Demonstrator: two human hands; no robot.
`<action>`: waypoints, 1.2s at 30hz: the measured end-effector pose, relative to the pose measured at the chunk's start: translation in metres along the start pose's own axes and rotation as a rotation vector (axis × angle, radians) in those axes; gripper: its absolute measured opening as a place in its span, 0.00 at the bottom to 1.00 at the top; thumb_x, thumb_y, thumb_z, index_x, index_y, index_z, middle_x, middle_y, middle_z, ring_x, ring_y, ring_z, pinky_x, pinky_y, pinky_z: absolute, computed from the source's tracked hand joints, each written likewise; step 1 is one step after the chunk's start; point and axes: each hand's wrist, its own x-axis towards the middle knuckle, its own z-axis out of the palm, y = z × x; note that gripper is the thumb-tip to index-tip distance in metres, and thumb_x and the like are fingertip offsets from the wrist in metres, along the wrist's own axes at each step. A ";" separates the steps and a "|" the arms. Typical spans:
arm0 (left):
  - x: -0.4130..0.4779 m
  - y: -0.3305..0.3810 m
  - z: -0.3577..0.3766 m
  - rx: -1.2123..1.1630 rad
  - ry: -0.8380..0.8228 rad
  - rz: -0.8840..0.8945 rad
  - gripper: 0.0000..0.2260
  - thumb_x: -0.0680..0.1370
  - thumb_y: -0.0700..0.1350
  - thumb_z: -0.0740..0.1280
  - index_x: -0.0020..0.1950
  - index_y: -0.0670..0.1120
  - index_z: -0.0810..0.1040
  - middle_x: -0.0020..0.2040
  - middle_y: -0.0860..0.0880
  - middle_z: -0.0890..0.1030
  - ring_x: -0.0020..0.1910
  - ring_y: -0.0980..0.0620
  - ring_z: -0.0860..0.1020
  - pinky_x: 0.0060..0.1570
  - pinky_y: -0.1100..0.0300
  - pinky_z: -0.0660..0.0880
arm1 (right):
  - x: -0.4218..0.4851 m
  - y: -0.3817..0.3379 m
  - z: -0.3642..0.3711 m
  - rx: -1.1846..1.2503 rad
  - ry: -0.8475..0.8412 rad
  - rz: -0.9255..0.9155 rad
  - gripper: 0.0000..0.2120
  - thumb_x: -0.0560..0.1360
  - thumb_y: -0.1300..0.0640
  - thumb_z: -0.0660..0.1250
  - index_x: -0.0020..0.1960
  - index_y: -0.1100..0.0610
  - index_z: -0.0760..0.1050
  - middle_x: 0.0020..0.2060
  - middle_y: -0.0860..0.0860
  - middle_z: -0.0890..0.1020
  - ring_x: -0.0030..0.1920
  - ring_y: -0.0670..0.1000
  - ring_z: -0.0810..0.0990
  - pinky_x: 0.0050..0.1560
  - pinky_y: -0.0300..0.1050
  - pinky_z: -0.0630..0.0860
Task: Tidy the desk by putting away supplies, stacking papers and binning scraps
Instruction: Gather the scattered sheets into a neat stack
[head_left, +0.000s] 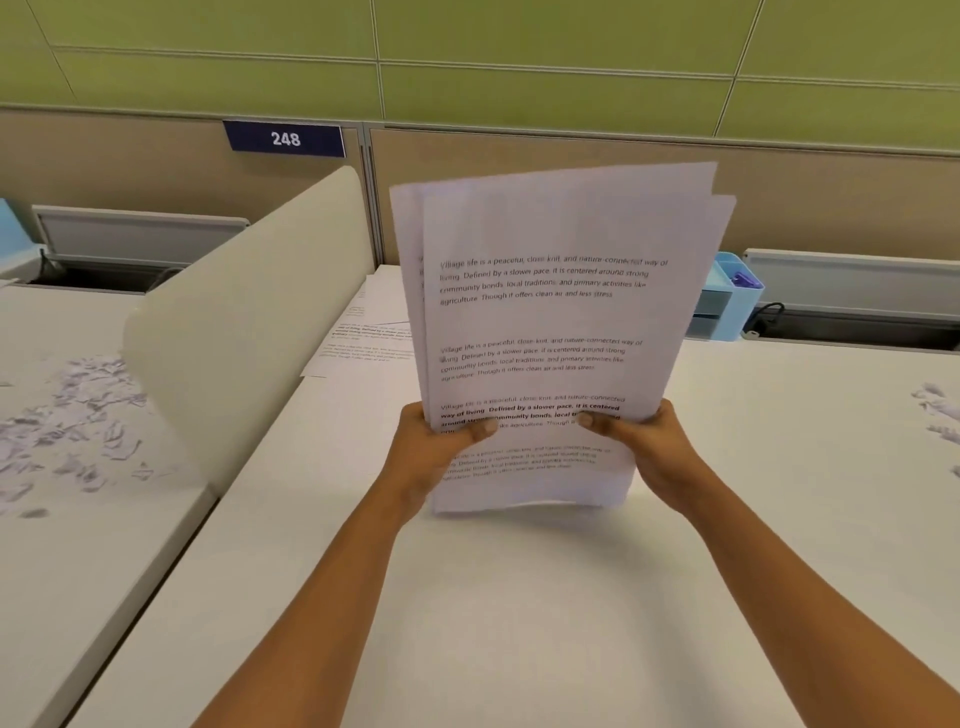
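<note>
A green panelled wall (519, 47) runs across the back above a tan partition (779, 202). Below it the white desk (519, 597) fills most of the view. A cream divider (249, 322) stands at its left edge, and a second desk (78, 545) lies beyond that.

The sheaf (561, 312) of printed sheets stands nearly upright over the middle of the desk, its tops fanned unevenly. Whether its lower edge touches the desk cannot be told. More printed sheets (369, 332) lie flat behind it, near the divider.

Torn scraps (67, 415) are strewn over the second desk, and a few more scraps (935, 410) lie at the desk's right edge. A blue organizer (727, 301) sits at the back right, partly hidden by the sheaf, with something purple (743, 278) in its top.

The left hand (431, 457) grips the sheaf's lower left side, thumb across the front. The right hand (649, 447) grips the lower right side the same way. The fingers behind are hidden.

A blue sign (284, 139) on the partition reads 248.
</note>
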 end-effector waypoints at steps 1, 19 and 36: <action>0.001 0.002 0.000 -0.005 -0.007 0.007 0.12 0.68 0.34 0.72 0.46 0.48 0.81 0.41 0.55 0.85 0.43 0.56 0.83 0.43 0.61 0.80 | 0.001 -0.001 0.000 0.004 0.001 0.002 0.26 0.49 0.46 0.82 0.44 0.52 0.84 0.46 0.51 0.85 0.49 0.53 0.84 0.48 0.45 0.81; 0.007 0.019 0.004 0.015 0.017 0.158 0.12 0.69 0.33 0.72 0.46 0.50 0.80 0.40 0.56 0.84 0.42 0.56 0.83 0.43 0.58 0.81 | 0.007 -0.013 -0.003 0.020 0.004 -0.100 0.16 0.57 0.52 0.79 0.44 0.51 0.84 0.45 0.50 0.85 0.46 0.51 0.84 0.43 0.45 0.80; 0.017 -0.013 0.002 0.150 -0.073 -0.035 0.08 0.73 0.44 0.70 0.51 0.53 0.79 0.49 0.54 0.83 0.50 0.53 0.81 0.45 0.66 0.78 | -0.003 0.013 -0.011 -0.030 0.057 0.020 0.29 0.54 0.40 0.79 0.50 0.53 0.80 0.48 0.51 0.85 0.49 0.52 0.84 0.46 0.46 0.81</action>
